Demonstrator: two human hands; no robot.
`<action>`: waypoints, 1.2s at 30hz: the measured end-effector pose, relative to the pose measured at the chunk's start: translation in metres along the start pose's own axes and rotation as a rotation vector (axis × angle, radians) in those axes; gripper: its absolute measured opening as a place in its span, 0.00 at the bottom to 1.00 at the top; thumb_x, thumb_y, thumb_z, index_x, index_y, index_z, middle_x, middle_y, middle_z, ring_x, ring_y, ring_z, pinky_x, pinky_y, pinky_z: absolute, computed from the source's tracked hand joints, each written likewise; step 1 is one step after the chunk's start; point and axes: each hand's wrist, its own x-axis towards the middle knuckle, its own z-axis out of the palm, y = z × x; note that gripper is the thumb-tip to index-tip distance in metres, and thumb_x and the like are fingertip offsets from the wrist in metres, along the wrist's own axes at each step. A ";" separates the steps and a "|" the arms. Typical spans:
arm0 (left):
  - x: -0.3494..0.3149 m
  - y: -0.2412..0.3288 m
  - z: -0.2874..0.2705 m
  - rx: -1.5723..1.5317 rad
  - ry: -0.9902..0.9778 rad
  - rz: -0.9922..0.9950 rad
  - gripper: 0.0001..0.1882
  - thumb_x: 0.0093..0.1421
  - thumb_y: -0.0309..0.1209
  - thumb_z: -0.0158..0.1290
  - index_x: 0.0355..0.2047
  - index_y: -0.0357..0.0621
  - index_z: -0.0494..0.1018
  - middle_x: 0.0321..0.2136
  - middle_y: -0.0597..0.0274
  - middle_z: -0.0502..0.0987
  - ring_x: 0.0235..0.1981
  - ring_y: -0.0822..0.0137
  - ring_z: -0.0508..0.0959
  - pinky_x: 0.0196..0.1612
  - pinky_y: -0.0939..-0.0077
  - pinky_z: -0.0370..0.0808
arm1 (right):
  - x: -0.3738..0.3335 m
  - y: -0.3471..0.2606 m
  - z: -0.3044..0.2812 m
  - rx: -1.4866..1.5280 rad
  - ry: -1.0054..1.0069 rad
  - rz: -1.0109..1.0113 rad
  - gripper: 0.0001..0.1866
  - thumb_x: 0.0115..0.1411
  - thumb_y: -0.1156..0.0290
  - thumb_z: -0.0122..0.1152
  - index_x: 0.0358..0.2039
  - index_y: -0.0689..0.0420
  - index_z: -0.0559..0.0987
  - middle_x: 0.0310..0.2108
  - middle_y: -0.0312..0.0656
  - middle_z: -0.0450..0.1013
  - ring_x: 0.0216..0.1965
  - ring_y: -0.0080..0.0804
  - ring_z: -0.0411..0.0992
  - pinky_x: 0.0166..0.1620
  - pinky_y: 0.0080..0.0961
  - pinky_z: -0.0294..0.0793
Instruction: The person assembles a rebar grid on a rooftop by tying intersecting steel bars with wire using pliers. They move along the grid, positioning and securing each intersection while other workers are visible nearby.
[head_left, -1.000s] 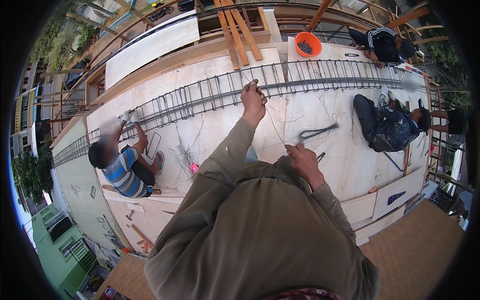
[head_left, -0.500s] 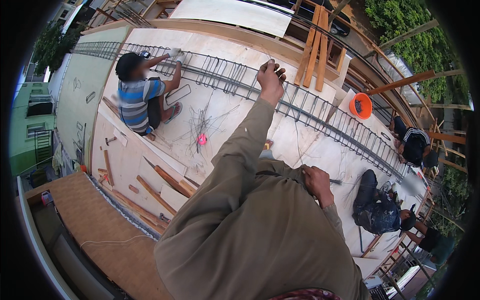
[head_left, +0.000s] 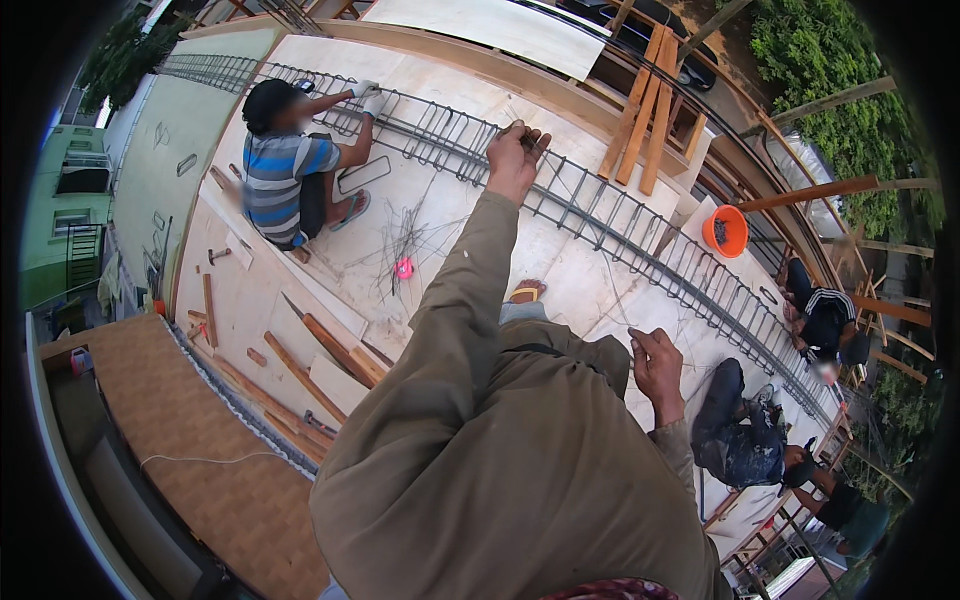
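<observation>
A long rebar cage [head_left: 590, 215] runs across the pale plywood deck [head_left: 480, 260] in front of me. My left hand [head_left: 515, 165] is stretched forward over the cage, fingers curled closed. Something small and dark shows between those fingers, and faint thin strands rise above them; I cannot make out what they are. Nearer my body, my right hand [head_left: 657, 372] pinches a thin wire [head_left: 618, 290] between thumb and fingertip. That wire slants up toward the cage. A loose heap of thin wires [head_left: 408, 238] lies on the deck to the left, beside a pink round object [head_left: 404, 268].
A person in a striped shirt [head_left: 285, 175] squats at the cage on the left. Other people [head_left: 750, 435] crouch at the right. An orange bucket [head_left: 725, 231] stands beyond the cage, near wooden planks [head_left: 640, 110]. Timber offcuts [head_left: 305, 375] and a hammer [head_left: 220, 255] lie lower left.
My left hand has shifted slightly left and down. My right hand has moved right and lifted away from my clothing, with the wire at its fingertips. My sandalled foot shows more.
</observation>
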 end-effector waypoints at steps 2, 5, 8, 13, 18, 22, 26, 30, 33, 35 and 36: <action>0.002 0.001 -0.007 0.047 -0.014 -0.009 0.02 0.67 0.25 0.48 0.38 0.41 0.68 0.29 0.60 0.73 0.31 0.64 0.76 0.42 0.56 0.82 | -0.002 0.003 -0.002 0.053 0.067 0.008 0.09 0.62 0.75 0.60 0.41 0.59 0.84 0.23 0.43 0.67 0.23 0.36 0.67 0.27 0.32 0.66; -0.012 0.004 -0.002 0.165 0.017 -0.035 0.04 0.69 0.28 0.47 0.39 0.42 0.69 0.33 0.60 0.72 0.36 0.64 0.73 0.47 0.59 0.76 | -0.003 0.010 -0.006 0.028 0.108 0.037 0.09 0.60 0.75 0.61 0.41 0.56 0.84 0.25 0.43 0.68 0.23 0.38 0.69 0.27 0.34 0.68; -0.010 0.006 -0.005 0.203 0.065 -0.064 0.02 0.69 0.28 0.48 0.39 0.46 0.70 0.34 0.62 0.72 0.34 0.65 0.72 0.41 0.64 0.72 | -0.006 0.017 -0.010 0.016 0.143 0.054 0.10 0.61 0.75 0.60 0.42 0.56 0.84 0.25 0.42 0.66 0.24 0.37 0.67 0.28 0.32 0.67; -0.006 -0.009 -0.022 0.139 0.044 -0.184 0.04 0.69 0.28 0.48 0.36 0.43 0.71 0.30 0.62 0.73 0.33 0.64 0.74 0.42 0.62 0.76 | 0.003 0.045 -0.038 -0.078 0.514 0.185 0.10 0.65 0.74 0.57 0.44 0.60 0.83 0.27 0.43 0.69 0.27 0.35 0.69 0.31 0.31 0.69; -0.036 -0.023 0.000 0.196 -0.057 -0.153 0.05 0.68 0.27 0.48 0.37 0.39 0.71 0.31 0.59 0.74 0.33 0.62 0.76 0.40 0.62 0.79 | 0.010 0.079 -0.046 -0.286 0.195 0.425 0.12 0.65 0.68 0.60 0.39 0.64 0.83 0.34 0.47 0.79 0.35 0.42 0.76 0.38 0.33 0.74; -0.007 -0.002 -0.017 0.409 0.051 -0.020 0.04 0.67 0.25 0.48 0.38 0.37 0.71 0.31 0.58 0.75 0.30 0.63 0.76 0.35 0.66 0.79 | -0.008 0.040 -0.045 0.256 -0.537 0.327 0.10 0.61 0.68 0.63 0.36 0.62 0.84 0.30 0.41 0.78 0.37 0.35 0.75 0.41 0.30 0.72; 0.020 -0.005 -0.066 0.293 0.167 -0.151 0.04 0.67 0.24 0.47 0.38 0.37 0.70 0.31 0.57 0.74 0.31 0.63 0.76 0.36 0.65 0.80 | 0.008 0.039 -0.096 0.892 -0.205 0.278 0.11 0.62 0.68 0.64 0.35 0.64 0.84 0.25 0.32 0.72 0.29 0.18 0.64 0.33 0.18 0.60; -0.014 -0.009 -0.037 0.281 0.114 -0.160 0.05 0.67 0.24 0.46 0.39 0.35 0.70 0.32 0.55 0.73 0.33 0.62 0.76 0.39 0.63 0.81 | 0.032 0.080 -0.074 -0.170 0.212 0.306 0.10 0.62 0.67 0.61 0.39 0.59 0.83 0.30 0.41 0.79 0.33 0.33 0.76 0.38 0.30 0.73; -0.014 0.012 -0.032 0.377 0.043 -0.029 0.06 0.67 0.24 0.47 0.40 0.34 0.70 0.33 0.54 0.74 0.34 0.60 0.76 0.42 0.61 0.82 | 0.031 0.050 -0.060 -0.157 -0.379 0.325 0.09 0.59 0.68 0.61 0.38 0.56 0.83 0.34 0.51 0.79 0.38 0.48 0.77 0.42 0.37 0.75; -0.011 0.028 -0.031 0.476 0.052 0.021 0.07 0.68 0.25 0.47 0.40 0.33 0.70 0.32 0.54 0.74 0.35 0.60 0.76 0.42 0.60 0.82 | 0.021 0.043 -0.054 0.552 -0.793 0.390 0.10 0.59 0.69 0.65 0.37 0.62 0.83 0.31 0.37 0.79 0.33 0.27 0.74 0.38 0.25 0.72; -0.009 0.034 -0.037 0.443 0.057 -0.050 0.06 0.68 0.25 0.47 0.40 0.33 0.70 0.32 0.55 0.73 0.35 0.60 0.76 0.45 0.61 0.81 | 0.017 0.038 -0.065 0.686 -0.734 0.350 0.08 0.60 0.70 0.64 0.35 0.62 0.82 0.29 0.34 0.77 0.31 0.23 0.71 0.35 0.22 0.70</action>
